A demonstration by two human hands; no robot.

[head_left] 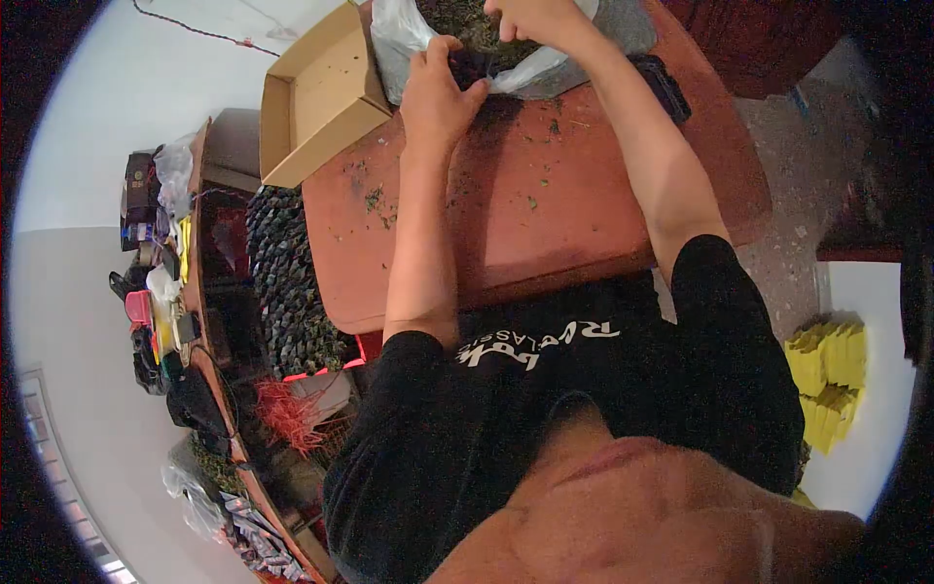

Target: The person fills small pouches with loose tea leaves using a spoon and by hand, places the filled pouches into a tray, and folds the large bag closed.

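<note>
A clear plastic bag (394, 44) of dark green, leaf-like material (477, 27) lies at the top of the brown table (506, 209). My left hand (440, 94) grips the bag's near edge, its fingers and thumb curled around the plastic. Over the leafy material, my right hand (545, 21) has its fingers bent together in a pinch; what lies between them is too small to tell. Directly left of the bag is an open cardboard box (321, 102) with a few crumbs inside. Small green bits are scattered over the tabletop.
Left of the table are a stack of dark wrapped pieces (282, 263), red strips (290, 414) and a cluttered shelf (209, 321). A black object (664, 88) lies at the table's right edge. Yellow packets (827, 375) are stacked at the far right.
</note>
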